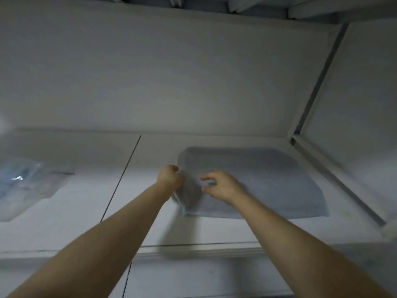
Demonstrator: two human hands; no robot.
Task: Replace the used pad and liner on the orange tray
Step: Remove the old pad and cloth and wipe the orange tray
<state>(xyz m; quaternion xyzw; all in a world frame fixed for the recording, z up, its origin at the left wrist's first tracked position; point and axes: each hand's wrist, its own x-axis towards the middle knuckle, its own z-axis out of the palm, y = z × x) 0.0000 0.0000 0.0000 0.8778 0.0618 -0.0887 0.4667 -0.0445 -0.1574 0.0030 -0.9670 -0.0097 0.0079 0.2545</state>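
Observation:
A stack of pale blue-grey pads (268, 181) lies flat on a white shelf (150, 224), inside a white cabinet. My left hand (169, 179) is closed on the stack's left edge, and a fold of the top sheet lifts beside it. My right hand (221, 186) hovers over the near left part of the stack with the fingers curled and apart, thumb and forefinger close to the sheet. The picture is blurred, so I cannot tell whether the right fingers touch the sheet. No orange tray is in view.
A clear plastic packet (25, 186) with bluish contents lies on the shelf at far left. A dark seam (122, 179) splits the shelf into two panels. The cabinet's back wall (171, 82) rises behind, and a side wall with a frame (335, 168) closes the right.

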